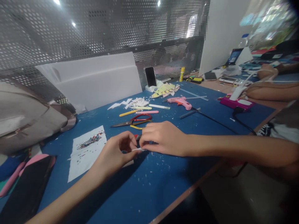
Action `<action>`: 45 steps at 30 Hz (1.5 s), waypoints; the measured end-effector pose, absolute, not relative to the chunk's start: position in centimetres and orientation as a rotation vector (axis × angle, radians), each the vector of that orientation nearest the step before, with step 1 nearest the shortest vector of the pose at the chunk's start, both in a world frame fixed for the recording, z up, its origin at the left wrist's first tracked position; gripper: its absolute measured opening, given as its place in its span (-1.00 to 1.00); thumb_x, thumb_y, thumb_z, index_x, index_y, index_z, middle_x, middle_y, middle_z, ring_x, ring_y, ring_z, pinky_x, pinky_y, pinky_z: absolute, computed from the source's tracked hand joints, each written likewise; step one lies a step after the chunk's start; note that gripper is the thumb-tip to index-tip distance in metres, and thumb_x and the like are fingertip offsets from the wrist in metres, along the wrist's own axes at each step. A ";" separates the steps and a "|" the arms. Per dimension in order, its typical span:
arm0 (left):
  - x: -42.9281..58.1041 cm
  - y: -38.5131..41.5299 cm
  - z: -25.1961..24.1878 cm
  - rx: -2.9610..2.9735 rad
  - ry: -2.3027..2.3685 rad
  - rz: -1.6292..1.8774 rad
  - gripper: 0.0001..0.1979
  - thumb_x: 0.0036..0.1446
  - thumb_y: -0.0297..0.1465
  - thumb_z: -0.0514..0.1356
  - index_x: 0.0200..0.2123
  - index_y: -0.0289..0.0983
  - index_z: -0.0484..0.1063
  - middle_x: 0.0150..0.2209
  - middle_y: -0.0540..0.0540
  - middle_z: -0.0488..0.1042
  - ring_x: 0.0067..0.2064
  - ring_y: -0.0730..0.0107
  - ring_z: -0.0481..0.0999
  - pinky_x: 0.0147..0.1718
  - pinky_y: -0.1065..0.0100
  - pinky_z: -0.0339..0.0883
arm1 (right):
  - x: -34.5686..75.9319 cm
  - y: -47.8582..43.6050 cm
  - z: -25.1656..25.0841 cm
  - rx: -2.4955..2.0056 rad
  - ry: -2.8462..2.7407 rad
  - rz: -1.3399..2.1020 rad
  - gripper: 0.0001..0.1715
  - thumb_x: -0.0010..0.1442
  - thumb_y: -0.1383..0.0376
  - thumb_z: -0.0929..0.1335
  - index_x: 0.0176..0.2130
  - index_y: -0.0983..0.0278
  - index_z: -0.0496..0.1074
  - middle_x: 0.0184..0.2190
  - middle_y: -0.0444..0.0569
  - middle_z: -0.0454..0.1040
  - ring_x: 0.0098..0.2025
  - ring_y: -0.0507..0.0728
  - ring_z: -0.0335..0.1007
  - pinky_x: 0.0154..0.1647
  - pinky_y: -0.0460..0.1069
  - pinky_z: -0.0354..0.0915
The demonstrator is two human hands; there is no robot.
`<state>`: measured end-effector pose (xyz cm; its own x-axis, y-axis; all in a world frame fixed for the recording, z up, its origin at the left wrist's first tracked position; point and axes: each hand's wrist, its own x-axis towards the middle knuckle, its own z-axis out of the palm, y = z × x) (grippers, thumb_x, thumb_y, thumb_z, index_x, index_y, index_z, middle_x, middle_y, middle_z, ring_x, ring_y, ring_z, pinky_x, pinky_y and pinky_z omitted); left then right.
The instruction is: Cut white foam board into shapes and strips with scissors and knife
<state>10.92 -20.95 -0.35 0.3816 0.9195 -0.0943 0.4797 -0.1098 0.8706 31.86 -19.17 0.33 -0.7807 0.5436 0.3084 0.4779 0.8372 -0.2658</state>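
Near the front of the blue table, my left hand (118, 147) pinches a small white piece (139, 149) between thumb and fingertips. The fingers of my right hand (161, 137) are closed on the other end of that piece, so both hands meet at it. Just behind them lie red-handled scissors (130, 122), with the blades pointing left. Beyond the scissors are orange, pink and green pens (147, 112) and a heap of white scraps (137, 102). A white sheet (79, 166) bearing small coloured bits lies left of my left hand.
A pink glue gun (181, 101) with a black cord lies behind my right forearm. A phone (150, 77) stands near the perforated screen. At left are a beige bag (28, 115) and a dark case (28, 189). Another person's arms rest at right, beside a magenta power strip (238, 102).
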 end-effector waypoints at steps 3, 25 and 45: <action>10.8 -20.7 -0.7 1.633 1.222 0.653 -0.74 -0.08 -0.36 0.36 -0.42 -0.26 0.29 -0.54 0.10 0.39 -0.50 0.54 0.40 -0.47 0.46 0.31 | 31.6 -19.2 0.3 -0.788 -2.693 0.169 -0.84 0.31 0.30 0.30 -0.29 0.29 0.45 -0.32 -0.06 0.45 -0.23 0.08 0.31 -0.38 -0.05 0.09; 7.8 -21.9 -1.6 1.453 1.198 0.742 -0.80 0.10 -0.22 0.31 -0.27 -0.21 0.55 -0.32 -0.04 0.54 -0.28 0.39 0.51 -0.23 0.39 0.34 | 31.0 -18.4 0.0 -0.758 -2.358 0.655 -0.92 0.27 0.38 0.32 -0.22 0.29 0.43 -0.27 -0.09 0.47 -0.31 0.01 0.33 -0.29 -0.06 0.21; 9.0 -22.8 -0.5 1.330 1.178 0.807 -0.78 0.08 -0.23 0.33 -0.29 -0.25 0.48 -0.44 0.04 0.40 -0.37 0.49 0.33 -0.32 0.45 0.19 | 29.9 -18.4 0.1 -0.607 -2.217 0.562 -0.93 0.30 0.36 0.34 -0.27 0.30 0.40 -0.32 -0.09 0.45 -0.32 0.00 0.30 -0.25 -0.06 0.24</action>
